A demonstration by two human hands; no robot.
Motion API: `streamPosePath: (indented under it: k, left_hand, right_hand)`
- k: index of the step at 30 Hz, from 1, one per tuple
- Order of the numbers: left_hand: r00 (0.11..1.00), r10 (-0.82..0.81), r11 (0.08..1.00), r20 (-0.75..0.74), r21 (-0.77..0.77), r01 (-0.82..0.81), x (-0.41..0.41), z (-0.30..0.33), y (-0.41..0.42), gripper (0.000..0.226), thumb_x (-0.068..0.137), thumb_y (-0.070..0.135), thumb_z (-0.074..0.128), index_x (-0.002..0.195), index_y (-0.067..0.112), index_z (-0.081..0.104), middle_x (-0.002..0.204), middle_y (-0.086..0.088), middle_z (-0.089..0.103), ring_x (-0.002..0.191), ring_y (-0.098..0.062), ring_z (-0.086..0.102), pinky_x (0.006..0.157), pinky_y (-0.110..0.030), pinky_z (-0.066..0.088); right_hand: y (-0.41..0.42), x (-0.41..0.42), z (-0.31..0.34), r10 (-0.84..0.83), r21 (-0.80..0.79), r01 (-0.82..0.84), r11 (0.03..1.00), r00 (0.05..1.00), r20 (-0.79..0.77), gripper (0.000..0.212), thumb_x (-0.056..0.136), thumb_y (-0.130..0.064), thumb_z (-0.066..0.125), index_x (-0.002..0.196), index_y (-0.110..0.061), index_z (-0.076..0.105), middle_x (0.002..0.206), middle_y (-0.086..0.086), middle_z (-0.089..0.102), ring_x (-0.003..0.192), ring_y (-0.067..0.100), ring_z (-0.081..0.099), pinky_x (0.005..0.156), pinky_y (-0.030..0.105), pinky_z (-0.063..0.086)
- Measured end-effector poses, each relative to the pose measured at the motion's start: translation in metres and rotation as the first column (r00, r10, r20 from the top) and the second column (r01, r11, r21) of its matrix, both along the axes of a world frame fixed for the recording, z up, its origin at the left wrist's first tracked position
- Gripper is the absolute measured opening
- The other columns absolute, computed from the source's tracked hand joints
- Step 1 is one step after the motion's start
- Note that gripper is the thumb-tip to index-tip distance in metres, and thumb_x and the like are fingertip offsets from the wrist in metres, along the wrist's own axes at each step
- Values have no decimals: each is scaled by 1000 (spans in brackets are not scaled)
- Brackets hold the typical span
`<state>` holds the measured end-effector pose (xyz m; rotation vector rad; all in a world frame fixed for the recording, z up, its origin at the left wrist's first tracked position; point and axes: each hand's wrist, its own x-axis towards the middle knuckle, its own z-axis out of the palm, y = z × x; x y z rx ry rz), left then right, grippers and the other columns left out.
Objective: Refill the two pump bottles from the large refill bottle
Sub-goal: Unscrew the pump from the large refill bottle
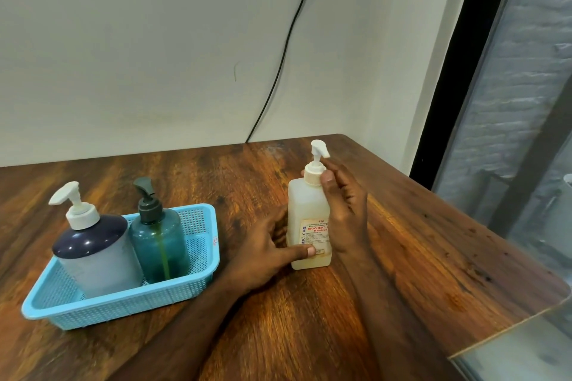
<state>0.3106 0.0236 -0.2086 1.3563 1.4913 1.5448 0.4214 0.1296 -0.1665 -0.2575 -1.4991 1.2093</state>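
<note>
A: Status on your hands?

B: Left hand (272, 244) grips the base of the translucent pump bottle (308, 219), thumb pressed on the label. Right hand (343, 204) is wrapped round its upper body, thumb up at the white pump collar (313, 175). The bottle stands upright on the desk (402, 241), right of centre and just right of the basket.

A: So the step is getting the pump off?

B: Looks that way. Keep your left clamped low so the body can't spin, and turn only the collar with your right fingertips. Don't squeeze the walls; they look soft, and there's pale liquid in the bottom. Lift the pump straight up so the dip tube clears the neck without flicking drops.

A: Where's the rest?

B: Blue basket (198, 257) sits left and near you. In it stand the large grey bottle with the dark shoulder (93, 254), presumably the refill, and the teal pump bottle (159, 244), touching each other. Both are capped.

A: Anything in the way?

B: Your left forearm lies close to the basket's right rim; mind it when you reach in. A black cable (278, 71) hangs down the far wall, well clear. The desk's right edge is near, so park the removed pump towards the middle.
</note>
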Motion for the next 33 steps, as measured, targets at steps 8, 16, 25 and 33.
streamPosePath:
  k: [8,16,25,33]
  left_hand:
    - [1000,7,1000,0,-16,-7,2,3,-2,76,67,35,89,133,34,52,127,19,68,120,-5,65,89,-19,55]
    - [1000,16,1000,-23,-23,-17,-1,-1,0,66,78,18,86,131,38,52,125,19,69,118,-3,66,87,-18,55]
    - [999,5,999,-38,32,-4,0,0,1,69,75,27,85,136,28,53,130,12,68,121,-9,65,94,-23,55]
    - [998,17,1000,-65,23,-15,0,0,0,63,80,16,84,129,38,53,124,20,69,117,-3,66,89,-17,55]
  right_hand:
    - [1,2,2,2,42,-3,999,1000,11,18,97,-45,57,104,-33,69,98,-2,73,83,16,72,62,36,57]
    - [-2,3,3,-9,37,9,999,1000,-9,29,91,-39,69,116,-29,59,113,5,72,100,25,72,77,45,61]
    - [0,3,0,19,3,-19,1000,1000,20,31,98,-47,51,98,-26,73,92,8,73,78,26,71,59,49,55]
    - [2,1,2,-30,35,29,999,1000,7,33,86,-39,75,108,-27,55,109,7,71,99,25,72,75,43,61]
